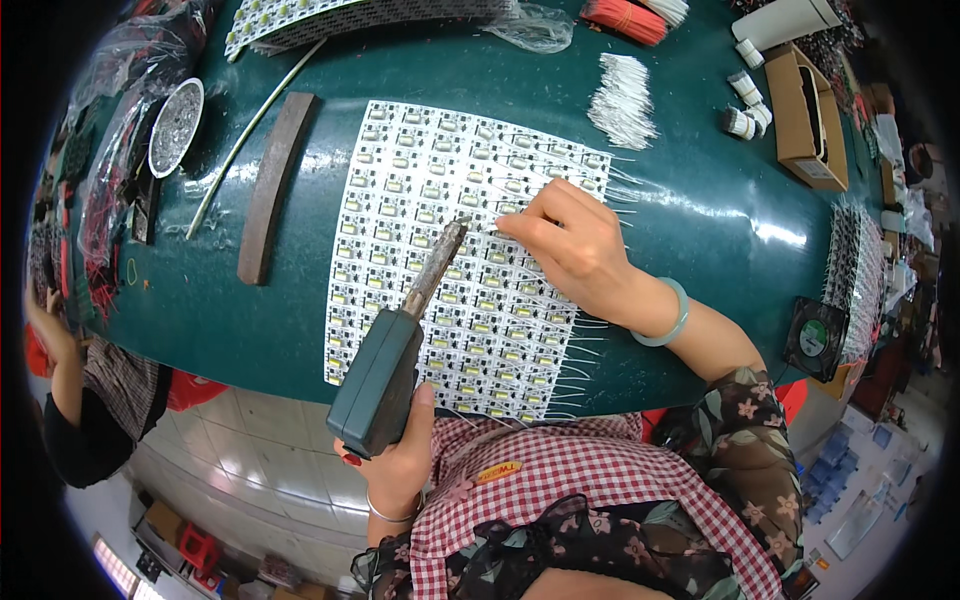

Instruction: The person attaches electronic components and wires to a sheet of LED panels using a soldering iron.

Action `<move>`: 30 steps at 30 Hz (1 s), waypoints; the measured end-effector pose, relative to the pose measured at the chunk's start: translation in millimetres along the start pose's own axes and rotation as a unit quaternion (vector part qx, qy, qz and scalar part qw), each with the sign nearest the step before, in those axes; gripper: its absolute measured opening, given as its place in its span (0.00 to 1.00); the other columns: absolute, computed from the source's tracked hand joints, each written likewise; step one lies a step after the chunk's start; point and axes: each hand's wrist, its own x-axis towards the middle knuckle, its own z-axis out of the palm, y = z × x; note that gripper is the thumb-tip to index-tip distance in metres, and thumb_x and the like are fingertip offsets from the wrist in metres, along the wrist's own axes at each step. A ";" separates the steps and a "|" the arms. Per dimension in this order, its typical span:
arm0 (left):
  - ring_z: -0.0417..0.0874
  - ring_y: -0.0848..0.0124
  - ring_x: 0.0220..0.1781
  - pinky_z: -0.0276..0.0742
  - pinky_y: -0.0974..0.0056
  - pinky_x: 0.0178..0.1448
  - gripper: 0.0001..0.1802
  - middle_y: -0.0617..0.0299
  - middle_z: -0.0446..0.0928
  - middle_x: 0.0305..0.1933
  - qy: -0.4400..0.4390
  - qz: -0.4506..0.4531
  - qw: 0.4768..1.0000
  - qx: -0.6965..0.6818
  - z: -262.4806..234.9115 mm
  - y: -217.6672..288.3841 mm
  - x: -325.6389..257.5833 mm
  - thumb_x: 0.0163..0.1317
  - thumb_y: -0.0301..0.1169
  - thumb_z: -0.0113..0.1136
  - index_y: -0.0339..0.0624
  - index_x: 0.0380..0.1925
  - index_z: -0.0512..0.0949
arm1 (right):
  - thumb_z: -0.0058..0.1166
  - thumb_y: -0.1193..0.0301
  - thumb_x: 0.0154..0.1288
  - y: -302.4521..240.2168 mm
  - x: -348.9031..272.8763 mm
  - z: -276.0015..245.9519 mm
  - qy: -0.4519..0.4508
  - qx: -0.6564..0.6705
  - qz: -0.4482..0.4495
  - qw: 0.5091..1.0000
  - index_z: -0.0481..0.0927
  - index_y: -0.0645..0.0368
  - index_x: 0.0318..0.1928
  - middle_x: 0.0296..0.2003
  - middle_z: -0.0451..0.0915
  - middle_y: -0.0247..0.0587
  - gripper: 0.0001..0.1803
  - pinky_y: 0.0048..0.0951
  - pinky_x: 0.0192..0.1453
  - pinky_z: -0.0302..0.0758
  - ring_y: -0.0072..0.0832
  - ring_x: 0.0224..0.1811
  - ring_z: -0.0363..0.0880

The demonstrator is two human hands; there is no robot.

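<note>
Presently, a dark bar (pixel 277 190) is lying toward the left side of the worktop (pixel 690 290). The left hand (pixel 408 450) is wrapping around the handle of a green soldering gun (pixel 372 375) at the near edge, its metal tip pointing over a sheet of small white circuit boards (pixel 475 300). That sheet is lying mid-worktop, reaching the near edge. Just right of the tip, the right hand (pixel 580 245) is pinching a thin white wire (pixel 495 226) between thumb and forefinger. Farther right, loose white wires (pixel 622 102) are lying toward the far edge, and a cardboard box (pixel 796 130) is standing near the right edge.
</note>
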 end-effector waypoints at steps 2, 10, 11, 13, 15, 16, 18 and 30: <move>0.84 0.71 0.31 0.79 0.65 0.36 0.15 0.56 0.85 0.35 -0.004 -0.006 1.000 0.000 -1.2 -3.4 -0.7 0.57 0.29 0.74 0.29 0.40 0.83 | 0.61 0.82 0.48 1.0 -1.1 2.9 0.002 0.000 0.001 1.000 0.82 0.60 0.34 0.25 0.72 0.36 0.10 0.32 0.29 0.71 0.30 0.28 0.75; 0.83 0.70 0.30 0.77 0.65 0.34 0.14 0.56 0.84 0.33 -0.002 0.008 1.000 0.007 2.1 -3.7 1.2 0.56 0.27 0.74 0.30 0.39 0.83 | 0.61 0.82 0.49 1.1 -0.5 3.1 -0.017 -0.019 0.002 1.000 0.81 0.60 0.34 0.25 0.71 0.36 0.09 0.31 0.30 0.71 0.30 0.28 0.74; 0.83 0.69 0.29 0.77 0.65 0.34 0.14 0.56 0.84 0.33 -0.005 0.005 1.000 0.008 2.1 -3.5 1.2 0.56 0.27 0.74 0.30 0.38 0.84 | 0.61 0.82 0.49 1.3 -0.2 3.0 -0.017 -0.019 0.003 1.000 0.81 0.60 0.34 0.25 0.71 0.36 0.09 0.31 0.30 0.71 0.30 0.28 0.74; 0.83 0.69 0.29 0.77 0.65 0.34 0.13 0.56 0.84 0.32 -0.010 0.002 1.000 0.008 2.6 -3.4 1.4 0.56 0.27 0.74 0.30 0.38 0.84 | 0.60 0.81 0.49 1.5 0.1 2.5 -0.024 -0.022 -0.002 0.999 0.81 0.61 0.33 0.26 0.71 0.36 0.09 0.31 0.30 0.72 0.30 0.29 0.74; 0.83 0.69 0.29 0.77 0.64 0.34 0.12 0.56 0.84 0.32 -0.007 0.011 1.000 0.014 4.3 -3.4 2.0 0.56 0.27 0.73 0.31 0.37 0.84 | 0.59 0.81 0.49 1.1 0.2 2.6 -0.024 -0.026 -0.003 0.999 0.81 0.61 0.33 0.26 0.71 0.36 0.08 0.31 0.31 0.72 0.30 0.29 0.74; 0.83 0.69 0.29 0.77 0.64 0.34 0.12 0.56 0.84 0.32 -0.007 0.011 1.000 0.015 4.7 -3.3 2.0 0.56 0.27 0.73 0.31 0.37 0.84 | 0.59 0.81 0.49 1.0 0.2 2.6 -0.025 -0.029 -0.004 0.999 0.81 0.61 0.33 0.26 0.71 0.37 0.08 0.31 0.31 0.72 0.30 0.30 0.75; 0.83 0.69 0.28 0.77 0.64 0.34 0.11 0.57 0.84 0.32 -0.019 -0.004 1.000 0.010 5.5 -3.2 2.1 0.56 0.27 0.73 0.32 0.36 0.84 | 0.59 0.81 0.49 1.6 0.1 2.5 -0.027 -0.031 -0.004 0.999 0.81 0.61 0.33 0.27 0.71 0.37 0.08 0.31 0.31 0.72 0.30 0.30 0.75; 0.81 0.67 0.26 0.74 0.64 0.33 0.08 0.59 0.83 0.32 -0.030 0.064 0.997 0.034 7.8 -4.9 2.6 0.56 0.26 0.72 0.36 0.35 0.85 | 0.58 0.80 0.49 0.6 2.0 0.7 -0.044 -0.042 -0.011 0.998 0.81 0.62 0.33 0.27 0.71 0.37 0.08 0.30 0.31 0.73 0.30 0.32 0.75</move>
